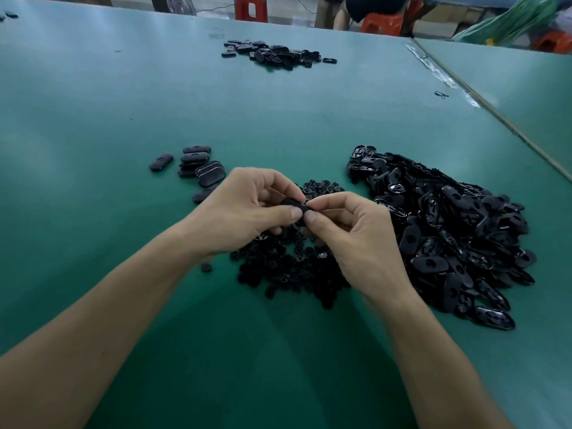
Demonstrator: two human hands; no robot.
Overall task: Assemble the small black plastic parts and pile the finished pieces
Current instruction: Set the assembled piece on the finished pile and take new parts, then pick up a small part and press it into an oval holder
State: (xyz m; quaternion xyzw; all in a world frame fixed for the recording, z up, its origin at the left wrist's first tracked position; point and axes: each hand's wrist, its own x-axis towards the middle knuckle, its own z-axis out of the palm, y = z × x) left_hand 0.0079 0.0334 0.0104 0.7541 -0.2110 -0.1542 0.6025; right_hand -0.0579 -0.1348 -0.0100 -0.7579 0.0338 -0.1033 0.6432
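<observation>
The green table (123, 119) fills nearly the whole view, and a second green table (510, 88) butts against it along a seam at the right. The biggest thing on it is the heap of oval shells (448, 236) at the right, glossy black and lying every way up. Its near edge runs just beside the right wrist. Next in size is the spread of small round pieces (288, 274) in the middle, directly under both hands, which cover much of it. The left hand (244, 209) and right hand (349, 233) meet above this spread with their thumbs touching tip to tip. The left fingers are curled round a black oval part (294, 203), and the right thumb and forefinger pinch its right end. The fingers hide most of the part, so whether a round piece sits between them cannot be told. Far across the table lies another pile of black parts (278, 54), well apart from everything near. To the left of the hands sits the small pile of finished pieces (198, 165) — closed ovals, some stacked, one lying apart at the left. Beyond the table's far edge stand red stools (251, 7). Smallest are a stray round piece (206, 267) just beside the left wrist and a lone black scrap (441, 95) near the seam.
</observation>
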